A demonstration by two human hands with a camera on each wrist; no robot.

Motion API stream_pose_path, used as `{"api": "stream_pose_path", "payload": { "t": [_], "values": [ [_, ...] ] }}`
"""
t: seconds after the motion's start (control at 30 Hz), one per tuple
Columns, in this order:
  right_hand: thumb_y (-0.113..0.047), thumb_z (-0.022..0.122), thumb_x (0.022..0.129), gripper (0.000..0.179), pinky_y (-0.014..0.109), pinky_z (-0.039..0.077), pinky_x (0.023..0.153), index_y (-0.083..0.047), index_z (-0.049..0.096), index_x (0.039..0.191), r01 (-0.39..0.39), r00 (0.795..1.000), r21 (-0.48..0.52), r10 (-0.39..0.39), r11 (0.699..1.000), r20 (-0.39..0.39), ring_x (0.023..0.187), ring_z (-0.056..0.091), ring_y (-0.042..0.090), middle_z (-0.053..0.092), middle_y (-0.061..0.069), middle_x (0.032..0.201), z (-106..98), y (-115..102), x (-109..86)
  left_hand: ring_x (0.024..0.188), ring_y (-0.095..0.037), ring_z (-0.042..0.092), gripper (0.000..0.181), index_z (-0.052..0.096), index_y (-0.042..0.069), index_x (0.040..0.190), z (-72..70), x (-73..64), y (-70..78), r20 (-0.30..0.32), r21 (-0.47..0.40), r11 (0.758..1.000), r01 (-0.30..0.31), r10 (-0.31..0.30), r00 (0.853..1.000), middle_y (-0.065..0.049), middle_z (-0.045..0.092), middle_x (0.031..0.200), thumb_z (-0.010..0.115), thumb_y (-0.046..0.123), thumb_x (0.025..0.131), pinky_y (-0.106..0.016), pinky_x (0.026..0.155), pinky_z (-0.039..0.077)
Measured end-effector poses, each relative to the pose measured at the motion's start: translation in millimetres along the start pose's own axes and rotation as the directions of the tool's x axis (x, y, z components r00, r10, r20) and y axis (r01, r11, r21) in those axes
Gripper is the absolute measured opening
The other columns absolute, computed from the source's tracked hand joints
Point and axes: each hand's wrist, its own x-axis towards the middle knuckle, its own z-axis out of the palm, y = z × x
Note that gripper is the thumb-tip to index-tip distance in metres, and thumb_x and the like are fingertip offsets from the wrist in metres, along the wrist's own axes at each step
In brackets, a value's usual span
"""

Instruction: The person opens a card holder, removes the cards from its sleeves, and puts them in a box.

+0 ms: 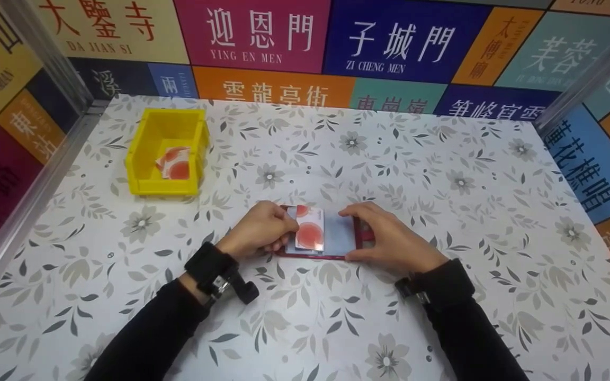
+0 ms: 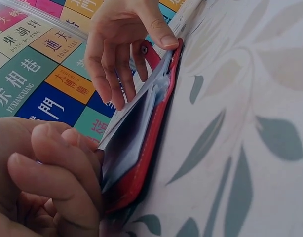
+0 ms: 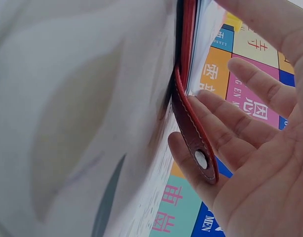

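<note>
A red card holder (image 1: pixel 339 246) with clear sleeves lies spread on the table, its red stitched edge (image 2: pixel 150 133) showing in the left wrist view. On its left part is a white card with red circles (image 1: pixel 310 228). My left hand (image 1: pixel 262 225) pinches this card at its left edge, the other fingers curled. My right hand (image 1: pixel 392 238) holds the holder's right end, thumb at the near corner and fingertips by the far edge. A snap strap (image 3: pixel 193 133) sticks out from the holder against the right fingers. The left fingertips' contact is partly hidden.
A yellow bin (image 1: pixel 167 188) stands at the back left with several red-and-white cards (image 1: pixel 178 165) in it. The table (image 1: pixel 389 312) has a leaf-and-flower pattern. Colourful panels with lettering (image 1: pixel 260 32) close off the back and sides.
</note>
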Motion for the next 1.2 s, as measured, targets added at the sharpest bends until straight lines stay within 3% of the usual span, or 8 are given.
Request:
{"api": "stream_pose_path", "payload": {
  "t": [0.23,0.67,0.83,0.97,1.2],
  "values": [
    [-0.029,0.096,0.080,0.082,0.048,0.041,0.127,-0.022,0.057,0.151,0.015,1.000,-0.005,-0.015,1.000,-0.004,0.149,0.051,0.022,0.054,-0.002,0.157,0.7,1.5,-0.7,0.045,-0.009,0.045,0.018,0.068,0.004,0.078,-7.3,-1.7,-2.3,-0.002,-0.033,0.999,-0.013,0.013,1.000,0.001,0.056,0.060,0.069,0.008,0.096,-0.020,0.041,0.035],
    [-0.028,0.097,0.080,0.081,0.047,0.043,0.125,-0.019,0.058,0.150,0.024,1.000,-0.013,-0.024,1.000,-0.008,0.146,0.053,0.022,0.057,0.000,0.154,-0.8,0.0,0.4,0.048,-0.010,0.047,0.012,0.070,0.000,0.098,-36.4,-10.9,9.9,-0.027,-0.031,0.999,0.043,-0.044,0.999,-0.001,0.061,0.067,0.067,0.011,0.098,-0.019,0.044,0.036],
    [-0.029,0.096,0.080,0.080,0.047,0.044,0.125,-0.020,0.059,0.150,0.023,1.000,-0.015,-0.024,1.000,-0.006,0.145,0.054,0.022,0.057,0.000,0.153,-0.6,-0.1,0.4,0.055,-0.011,0.051,0.015,0.071,0.001,0.102,-58.8,-18.7,22.3,-0.073,0.006,0.999,0.031,-0.031,0.997,-0.004,0.064,0.074,0.068,0.015,0.101,-0.019,0.051,0.044],
    [-0.028,0.097,0.080,0.080,0.047,0.043,0.125,-0.020,0.059,0.150,0.019,1.000,-0.009,-0.019,1.000,-0.006,0.146,0.053,0.023,0.057,0.000,0.154,-0.2,-0.1,0.3,0.059,-0.012,0.053,0.019,0.074,0.004,0.106,-83.2,-28.5,35.9,-0.130,0.090,0.996,0.010,0.002,0.992,-0.002,0.066,0.078,0.068,0.021,0.104,-0.021,0.054,0.046],
    [-0.030,0.096,0.080,0.080,0.046,0.042,0.126,-0.020,0.058,0.150,0.008,1.000,-0.008,-0.008,1.000,0.001,0.146,0.053,0.022,0.056,-0.001,0.154,0.2,0.5,0.9,0.057,-0.011,0.052,0.021,0.073,0.003,0.109,-123.3,-45.2,50.2,-0.248,0.087,0.996,-0.019,0.040,0.968,0.000,0.064,0.074,0.067,0.022,0.106,-0.019,0.052,0.043]
  ]
}}
